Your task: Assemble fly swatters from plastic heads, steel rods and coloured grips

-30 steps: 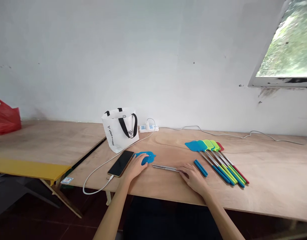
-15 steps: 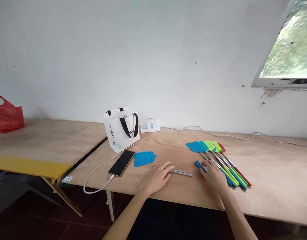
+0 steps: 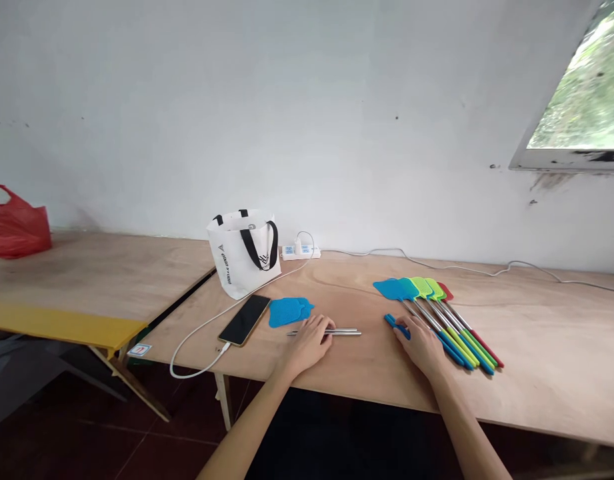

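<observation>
My left hand (image 3: 309, 341) lies on two thin metal rods (image 3: 344, 331) near the table's front, its fingers curled over their left part. Just beyond it lie blue swatter heads (image 3: 289, 311), stacked flat. My right hand (image 3: 421, 341) rests on short blue handle sleeves (image 3: 394, 323), fingers bent over them. Right of that hand, several assembled fly swatters (image 3: 439, 313) in blue, green and red lie side by side in a fan.
A black phone (image 3: 245, 319) on a white cable lies left of the heads. A white tote bag (image 3: 244, 252) and a power strip (image 3: 300, 251) stand near the wall. A red plastic bag (image 3: 14, 223) sits on the left table (image 3: 87, 280).
My left hand left the blue heads and came right onto the rods, which shifted left. My right hand went from the rods to the blue sleeves.
</observation>
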Tool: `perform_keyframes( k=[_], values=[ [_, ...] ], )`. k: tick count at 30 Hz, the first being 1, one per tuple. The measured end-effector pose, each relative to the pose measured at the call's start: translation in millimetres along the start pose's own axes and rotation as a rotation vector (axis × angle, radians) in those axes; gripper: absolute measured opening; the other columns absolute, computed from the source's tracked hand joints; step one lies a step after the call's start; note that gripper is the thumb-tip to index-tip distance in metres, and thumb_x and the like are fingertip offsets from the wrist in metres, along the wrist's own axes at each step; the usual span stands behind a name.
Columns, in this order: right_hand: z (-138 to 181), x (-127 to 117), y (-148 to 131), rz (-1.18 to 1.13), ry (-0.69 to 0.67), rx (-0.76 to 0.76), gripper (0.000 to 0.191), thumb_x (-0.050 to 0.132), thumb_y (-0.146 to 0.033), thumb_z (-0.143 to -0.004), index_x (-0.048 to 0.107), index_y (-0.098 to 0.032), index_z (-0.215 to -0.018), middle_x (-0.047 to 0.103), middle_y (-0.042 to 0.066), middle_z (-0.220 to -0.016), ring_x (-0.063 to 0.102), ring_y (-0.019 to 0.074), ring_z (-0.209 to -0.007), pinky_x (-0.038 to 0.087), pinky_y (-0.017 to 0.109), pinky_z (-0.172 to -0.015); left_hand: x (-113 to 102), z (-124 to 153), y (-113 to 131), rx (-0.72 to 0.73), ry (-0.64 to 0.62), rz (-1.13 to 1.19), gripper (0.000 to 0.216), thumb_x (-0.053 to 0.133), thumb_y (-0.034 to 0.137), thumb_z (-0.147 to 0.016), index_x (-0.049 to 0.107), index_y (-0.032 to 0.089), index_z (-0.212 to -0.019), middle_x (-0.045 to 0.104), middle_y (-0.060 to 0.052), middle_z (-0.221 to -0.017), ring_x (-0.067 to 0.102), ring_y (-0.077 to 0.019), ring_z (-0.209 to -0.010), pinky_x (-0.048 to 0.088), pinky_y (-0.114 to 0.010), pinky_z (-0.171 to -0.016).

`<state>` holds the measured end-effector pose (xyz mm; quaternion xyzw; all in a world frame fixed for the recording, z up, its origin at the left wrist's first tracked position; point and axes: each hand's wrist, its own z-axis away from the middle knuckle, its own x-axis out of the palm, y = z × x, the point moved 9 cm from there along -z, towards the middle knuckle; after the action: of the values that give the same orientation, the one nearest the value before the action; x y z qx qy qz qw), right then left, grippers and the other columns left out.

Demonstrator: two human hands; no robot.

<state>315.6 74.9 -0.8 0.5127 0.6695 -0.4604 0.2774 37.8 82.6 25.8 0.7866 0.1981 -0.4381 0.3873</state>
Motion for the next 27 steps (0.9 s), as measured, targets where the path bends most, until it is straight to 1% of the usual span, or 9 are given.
perform_keyframes(
  k=[4, 7, 10, 12, 14, 18, 20, 22, 27],
  values=[
    [2, 3, 4, 0.057, 0.007, 0.014, 0.024, 0.046, -0.042, -0.093, 0.061, -0.026, -0.102, 0.069, 0.006, -0.106, 0.065, 0.0265, -0.105, 0.046, 0.038, -0.083, 8, -1, -6, -0.05, -0.018, -0.014, 0.011, 0.056, 0.028, -0.101, 0.062, 0.024, -0.11, 0.063, -0.004, -0.111, 0.057, -0.0239, -0.111, 0.044, -0.038, -0.096],
    [5, 5, 5, 0.164, 0.03, 0.039, 0.025, 0.045, -0.043, -0.095, 0.06, -0.023, -0.1, 0.068, 0.01, -0.11, 0.063, 0.0294, -0.108, 0.044, 0.04, -0.082, 12, -2, -8, -0.075, -0.041, -0.025, 0.012, 0.057, 0.03, -0.101, 0.065, 0.025, -0.108, 0.062, -0.003, -0.104, 0.058, -0.0235, -0.107, 0.044, -0.037, -0.094],
    [6, 3, 0, 0.171, 0.056, 0.006, 0.026, 0.043, -0.042, -0.097, 0.06, -0.023, -0.099, 0.068, 0.011, -0.112, 0.062, 0.0292, -0.108, 0.044, 0.04, -0.083, 11, -4, -8, -0.076, -0.039, -0.031, 0.014, 0.056, 0.03, -0.102, 0.068, 0.026, -0.107, 0.062, -0.003, -0.1, 0.06, -0.0225, -0.104, 0.045, -0.035, -0.093],
    [6, -3, -8, 0.122, 0.086, -0.05, 0.026, 0.04, -0.04, -0.099, 0.06, -0.023, -0.102, 0.068, 0.01, -0.114, 0.062, 0.0286, -0.109, 0.044, 0.041, -0.084, 9, -4, -7, -0.073, -0.022, -0.022, 0.017, 0.055, 0.03, -0.103, 0.07, 0.026, -0.108, 0.062, -0.003, -0.1, 0.061, -0.0219, -0.102, 0.045, -0.034, -0.091],
    [6, -9, -21, 0.048, 0.077, -0.139, 0.027, 0.039, -0.039, -0.101, 0.061, -0.024, -0.104, 0.069, 0.009, -0.115, 0.063, 0.0276, -0.109, 0.044, 0.041, -0.087, 7, -4, -7, -0.074, 0.003, 0.0, 0.02, 0.053, 0.031, -0.104, 0.071, 0.025, -0.11, 0.063, -0.003, -0.101, 0.061, -0.0213, -0.1, 0.046, -0.032, -0.088],
    [9, -10, -52, -0.097, -0.071, -0.291, 0.028, 0.038, -0.038, -0.103, 0.064, -0.027, -0.104, 0.072, 0.006, -0.108, 0.065, 0.0249, -0.104, 0.046, 0.038, -0.091, 3, -3, -7, -0.068, 0.047, 0.049, 0.024, 0.05, 0.031, -0.105, 0.072, 0.025, -0.113, 0.064, -0.004, -0.103, 0.063, -0.0206, -0.098, 0.048, -0.031, -0.086],
    [11, -7, -64, -0.133, -0.115, -0.312, 0.029, 0.038, -0.036, -0.103, 0.066, -0.028, -0.103, 0.073, 0.005, -0.106, 0.066, 0.025, -0.103, 0.047, 0.039, -0.092, 2, -2, -6, -0.057, 0.053, 0.073, 0.024, 0.051, 0.031, -0.105, 0.073, 0.025, -0.113, 0.064, -0.004, -0.102, 0.063, -0.0206, -0.099, 0.048, -0.031, -0.086],
    [13, -4, -72, -0.151, -0.125, -0.33, 0.028, 0.04, -0.035, -0.102, 0.066, -0.027, -0.103, 0.073, 0.005, -0.105, 0.066, 0.0253, -0.102, 0.048, 0.04, -0.092, 1, -2, -4, -0.042, 0.051, 0.093, 0.023, 0.052, 0.03, -0.104, 0.073, 0.027, -0.114, 0.064, -0.003, -0.102, 0.063, -0.0207, -0.1, 0.048, -0.03, -0.086],
    [14, -3, -77, -0.144, -0.085, -0.347, 0.027, 0.041, -0.033, -0.102, 0.068, -0.026, -0.099, 0.073, 0.006, -0.102, 0.065, 0.026, -0.099, 0.049, 0.041, -0.09, 1, -2, 1, -0.014, 0.035, 0.085, 0.023, 0.056, 0.027, -0.102, 0.075, 0.029, -0.115, 0.064, -0.003, -0.101, 0.061, -0.021, -0.102, 0.048, -0.032, -0.091]
  ],
)
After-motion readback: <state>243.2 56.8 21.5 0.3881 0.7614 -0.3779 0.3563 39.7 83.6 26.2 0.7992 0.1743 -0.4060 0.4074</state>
